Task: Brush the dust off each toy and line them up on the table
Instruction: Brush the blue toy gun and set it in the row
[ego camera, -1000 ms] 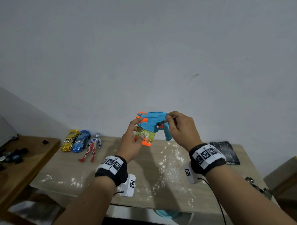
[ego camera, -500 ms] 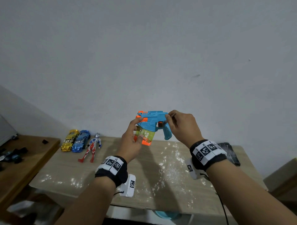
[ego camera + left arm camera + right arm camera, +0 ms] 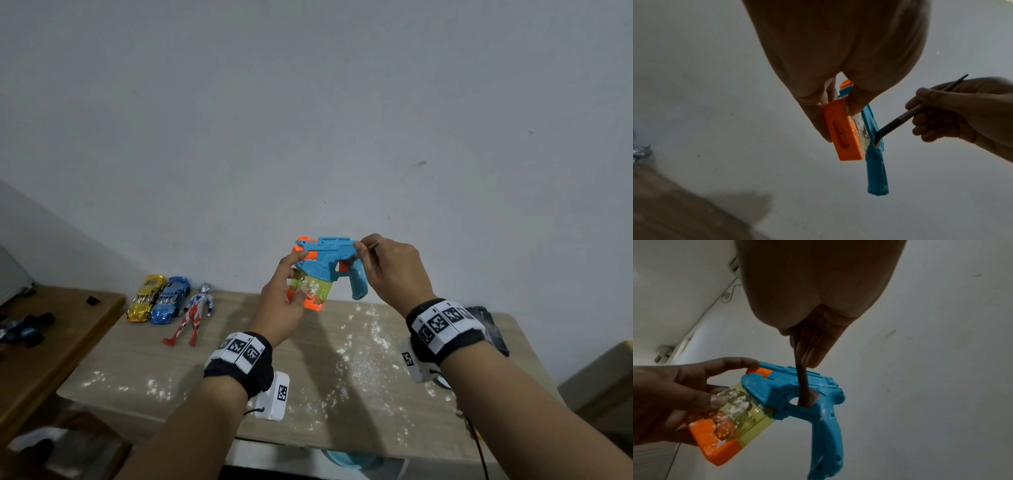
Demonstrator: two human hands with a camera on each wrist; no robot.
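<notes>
A blue toy gun [image 3: 329,260] [image 3: 875,162] [image 3: 818,405] with orange muzzle and a yellow-green tank, speckled with white dust, is held up above the table [image 3: 308,377]. My left hand [image 3: 284,298] [image 3: 674,395] grips its tank and front end. A thin dark brush [image 3: 904,118] [image 3: 802,382] is pinched in my right hand [image 3: 387,270] [image 3: 953,112], its tip pushed into the trigger guard. At the table's back left lie a gold toy car [image 3: 145,298], a blue toy car [image 3: 171,300] and a red-blue-silver action figure [image 3: 193,317], side by side.
White powder [image 3: 359,346] is scattered over the wooden table top. A dark cloth [image 3: 486,325] lies at the back right behind my right wrist. A lower brown table [image 3: 58,342] on the left holds dark toys [image 3: 24,330]. A grey wall stands behind.
Both hands have lifted the toy gun slightly higher. The brush tip has stayed at the trigger area, shifting a little.
</notes>
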